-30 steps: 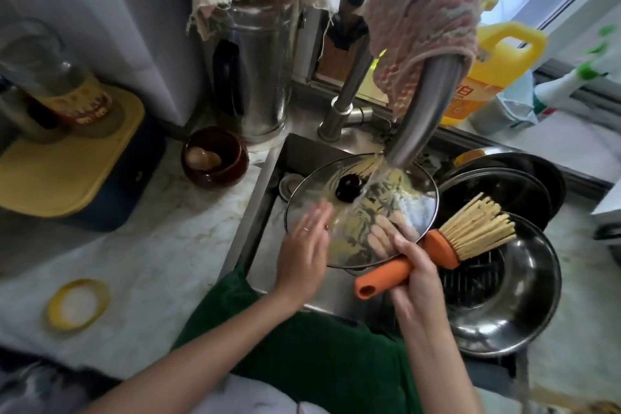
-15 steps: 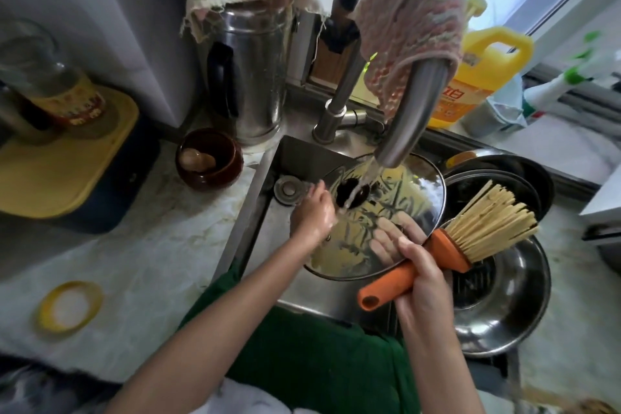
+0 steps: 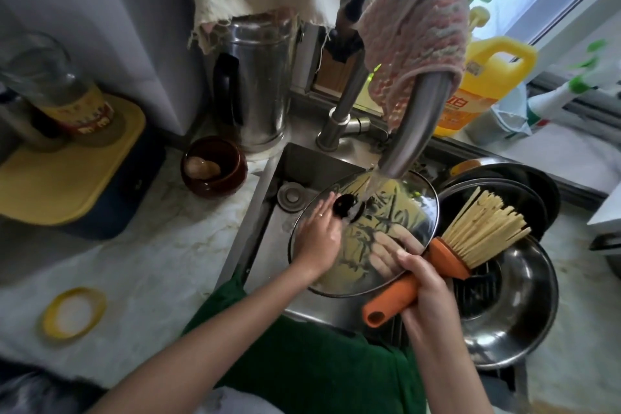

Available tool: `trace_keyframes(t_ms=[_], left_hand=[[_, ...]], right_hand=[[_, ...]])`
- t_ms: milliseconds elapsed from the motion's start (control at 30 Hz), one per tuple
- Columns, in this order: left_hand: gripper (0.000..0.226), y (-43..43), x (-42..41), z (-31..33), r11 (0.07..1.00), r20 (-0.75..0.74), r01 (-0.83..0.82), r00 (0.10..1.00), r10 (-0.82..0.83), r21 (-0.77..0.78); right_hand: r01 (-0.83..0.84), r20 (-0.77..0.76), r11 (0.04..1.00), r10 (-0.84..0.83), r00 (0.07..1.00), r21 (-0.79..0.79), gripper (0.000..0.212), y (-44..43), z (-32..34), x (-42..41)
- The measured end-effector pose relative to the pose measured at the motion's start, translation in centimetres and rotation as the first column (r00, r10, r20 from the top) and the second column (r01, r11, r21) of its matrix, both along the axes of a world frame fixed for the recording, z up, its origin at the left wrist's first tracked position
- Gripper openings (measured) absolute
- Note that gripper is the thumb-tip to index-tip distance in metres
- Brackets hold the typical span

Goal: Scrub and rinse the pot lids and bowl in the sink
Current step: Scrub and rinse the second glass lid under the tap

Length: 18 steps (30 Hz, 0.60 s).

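A round glass pot lid [image 3: 396, 208] with a black knob [image 3: 344, 206] is tilted over the sink [image 3: 268, 245] under the running faucet [image 3: 413, 124]. My left hand [image 3: 319, 239] lies flat on the lid's upper face, fingers reaching toward the knob. My right hand [image 3: 420, 282] supports the lid from beneath, its fingers visible through the glass, while its thumb clamps the orange handle of a bamboo-bristle brush [image 3: 470, 239]. A steel bowl [image 3: 524, 323] sits at the right of the sink, with dark lids or pans [image 3: 517, 198] stacked behind it.
A steel kettle [image 3: 255, 84] and a brown crock [image 3: 213, 168] stand left of the faucet. A knitted cloth [image 3: 416, 33] drapes over the spout. A yellow detergent jug [image 3: 480, 91] stands on the sill. A yellow board [image 3: 67, 171] and a yellow ring [image 3: 72, 312] lie on the marble counter.
My left hand slid up across the lid toward the knob, rubbing its surface. The lid shifted slightly right under the water. My right hand keeps the same hold on lid and brush.
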<state>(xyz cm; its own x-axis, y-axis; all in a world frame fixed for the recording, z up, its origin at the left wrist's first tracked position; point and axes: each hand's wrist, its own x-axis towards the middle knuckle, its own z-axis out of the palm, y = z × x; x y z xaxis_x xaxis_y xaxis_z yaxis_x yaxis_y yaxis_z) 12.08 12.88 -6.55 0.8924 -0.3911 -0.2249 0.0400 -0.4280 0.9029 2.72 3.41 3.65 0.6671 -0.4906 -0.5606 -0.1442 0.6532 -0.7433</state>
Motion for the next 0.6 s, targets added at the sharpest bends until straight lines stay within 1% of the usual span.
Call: trace_keyframes(t_ms=[67,100,133,167,200,233,267,333,367,433,467,533,600], left_hand=[[0.048,0.2,4.1,-1.3,0.998,-0.134,0.011,0.991,-0.019,-0.056],[0.055,0.5,5.6,-1.3,0.998,-0.211,0.006,0.977,-0.018,-0.059],[0.058,0.4,6.0,-1.6,0.998,-0.227,0.021,0.973,-0.034,-0.06],[0.054,0.3,5.3,-1.2,0.997,-0.183,0.07,0.98,-0.075,-0.034],[0.048,0.1,4.4,-1.2,0.993,-0.094,0.117,0.988,-0.118,-0.022],[0.047,0.5,3.0,-1.3,0.989,-0.029,0.149,0.988,-0.15,-0.022],[0.048,0.7,2.4,-1.6,0.981,0.027,0.184,0.983,-0.183,-0.065],[0.045,1.5,2.9,-2.3,0.966,0.0,0.23,0.973,-0.232,-0.118],[0.043,1.3,4.1,-2.2,0.97,-0.065,0.206,0.974,-0.216,-0.125],[0.043,0.4,6.6,-1.9,0.983,-0.18,0.155,0.969,-0.17,-0.098],[0.047,-0.2,7.4,-1.7,0.98,-0.19,0.184,0.962,-0.195,-0.075],[0.058,-1.1,7.9,-0.5,0.943,-0.111,0.332,0.937,-0.332,-0.025],[0.053,-1.5,7.7,0.6,0.895,-0.061,0.447,0.893,-0.446,0.008]], right_hand=[[-0.054,0.005,0.999,0.054,0.999,-0.002,0.034,-0.4,0.6,-0.4],[-0.075,0.005,0.997,0.075,0.997,-0.006,0.034,-0.8,0.9,-0.5],[-0.087,0.004,0.996,0.087,0.996,-0.009,0.033,-1.1,1.1,-0.5],[-0.093,-0.001,0.996,0.093,0.996,-0.01,0.033,-1.4,1.2,-0.6],[-0.098,-0.006,0.995,0.098,0.995,-0.006,0.033,-1.7,1.2,-0.6],[-0.1,-0.017,0.995,0.1,0.995,0.007,0.034,-1.8,1.0,-0.9],[-0.114,-0.018,0.993,0.114,0.993,0.014,0.035,-2.0,1.0,-0.9],[-0.171,-0.026,0.985,0.172,0.985,0.016,0.038,-2.0,0.7,-1.5],[-0.209,-0.023,0.978,0.209,0.978,0.003,0.04,-2.1,0.8,-1.5],[-0.276,-0.018,0.961,0.275,0.961,-0.023,0.043,-2.0,1.1,-1.6],[-0.302,-0.01,0.953,0.302,0.953,-0.027,0.043,-2.0,1.1,-1.4],[-0.33,-0.012,0.943,0.33,0.944,-0.028,0.043,-1.5,0.9,-1.1],[-0.304,-0.036,0.952,0.303,0.952,-0.036,0.041,-0.9,0.1,-0.7]])
